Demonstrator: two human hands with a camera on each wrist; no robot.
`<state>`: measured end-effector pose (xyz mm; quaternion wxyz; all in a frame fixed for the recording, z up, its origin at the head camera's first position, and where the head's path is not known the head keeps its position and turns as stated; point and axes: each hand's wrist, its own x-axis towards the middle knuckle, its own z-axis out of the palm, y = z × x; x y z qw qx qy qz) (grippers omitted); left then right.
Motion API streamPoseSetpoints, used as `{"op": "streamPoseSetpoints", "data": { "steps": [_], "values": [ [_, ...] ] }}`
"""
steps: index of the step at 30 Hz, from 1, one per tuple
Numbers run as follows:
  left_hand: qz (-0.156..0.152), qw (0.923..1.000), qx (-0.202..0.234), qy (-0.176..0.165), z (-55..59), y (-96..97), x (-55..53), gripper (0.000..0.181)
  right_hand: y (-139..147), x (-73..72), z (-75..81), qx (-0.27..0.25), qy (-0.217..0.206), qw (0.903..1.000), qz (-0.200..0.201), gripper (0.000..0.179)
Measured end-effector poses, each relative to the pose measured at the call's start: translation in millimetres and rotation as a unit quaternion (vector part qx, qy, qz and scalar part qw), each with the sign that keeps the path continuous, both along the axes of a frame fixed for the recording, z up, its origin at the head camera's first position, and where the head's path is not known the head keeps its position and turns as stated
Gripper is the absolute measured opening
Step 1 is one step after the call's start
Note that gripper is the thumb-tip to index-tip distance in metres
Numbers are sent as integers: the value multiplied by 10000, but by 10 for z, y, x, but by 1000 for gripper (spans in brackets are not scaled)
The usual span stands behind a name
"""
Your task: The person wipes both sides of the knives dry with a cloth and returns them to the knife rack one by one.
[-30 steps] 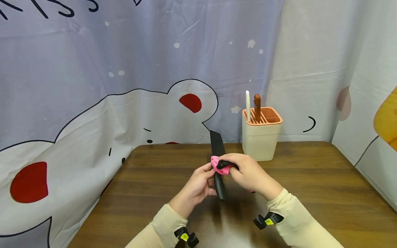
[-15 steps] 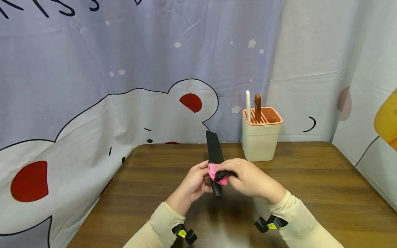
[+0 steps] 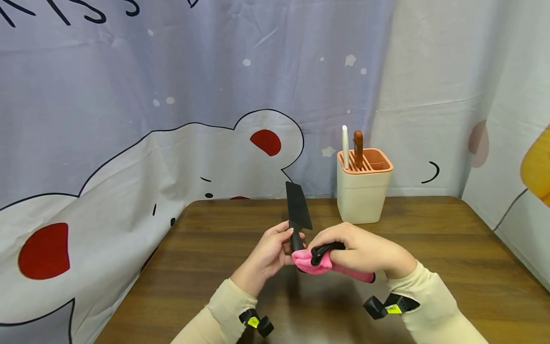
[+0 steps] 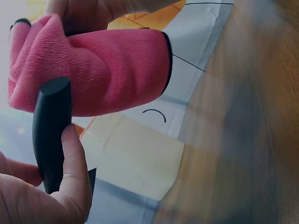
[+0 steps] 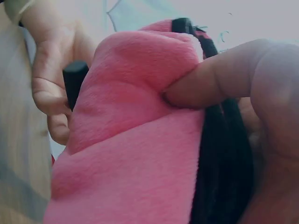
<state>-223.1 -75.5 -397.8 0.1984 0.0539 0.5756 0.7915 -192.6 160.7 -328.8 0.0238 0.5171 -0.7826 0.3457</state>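
Note:
A black kitchen knife (image 3: 298, 208) with a broad blade points away from me, held above the wooden table. My left hand (image 3: 264, 260) grips its handle close to the blade, thumb on one side. In the left wrist view the butt of the black handle (image 4: 50, 130) sticks out past the thumb. Folded in my right hand (image 3: 365, 251) is a pink cloth (image 3: 310, 263) with black edging, pinched between thumb and fingers. That cloth lies at the butt end of the handle in the head view; whether it touches there cannot be told.
A cream knife holder (image 3: 363, 200) with an orange slotted top stands at the table's back right. A white handle (image 3: 345, 148) and a brown handle (image 3: 358, 150) rise from its slots. Behind the wooden table (image 3: 215, 239) hangs a printed curtain (image 3: 193, 86).
My right hand has drawn the pink cloth from the blade down along the handle toward me and to the right. The knife has tilted slightly left, still in my left hand.

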Motion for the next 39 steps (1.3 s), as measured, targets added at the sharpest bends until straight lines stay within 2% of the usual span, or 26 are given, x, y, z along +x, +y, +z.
{"op": "streamPoseSetpoints", "data": {
  "steps": [2, 4, 6, 9, 11, 13, 17, 23, 31, 35, 39],
  "values": [
    [-57, 10000, 60, 47, 0, 23, 13, 44, 44, -23, 10, -211, -99, 9994, -265, 47],
    [-116, 9998, 133, 57, 7, 47, 35, 44, 60, -46, 4, -426, -87, 9963, -743, 47],
    [-194, 9996, 166, 90, 9, 71, 58, 44, 44, -67, -17, -594, -62, 9889, -1362, 45],
    [-310, 9994, 167, 66, 16, 102, 99, 43, -32, -94, -80, -698, 94, 9728, -2207, 43],
    [-384, 9991, 159, 77, 16, 120, 122, 44, -98, -102, -128, -626, 172, 9649, -2544, 43],
    [-433, 9989, 162, 94, 14, 134, 140, 45, -161, -101, -171, -487, 284, 9626, -2650, 42],
    [-352, 9991, 224, 113, 10, 151, 144, 45, -234, -83, -209, -129, 506, 9653, -2557, 43],
    [-228, 9995, 234, 34, 11, 148, 141, 43, -213, -42, -165, 136, 704, 9706, -2297, 43],
    [-118, 9996, 252, 36, -27, 120, 98, 39, -170, 41, -79, 263, 892, 9852, -1438, 40],
    [-143, 9994, 307, -5, -30, 101, 78, 42, -142, 71, -46, 211, 808, 9913, -1016, 45],
    [-135, 9993, 335, -75, -11, 92, 77, 41, -83, 69, -11, 166, 358, 9977, -542, 42]
  ]
}}
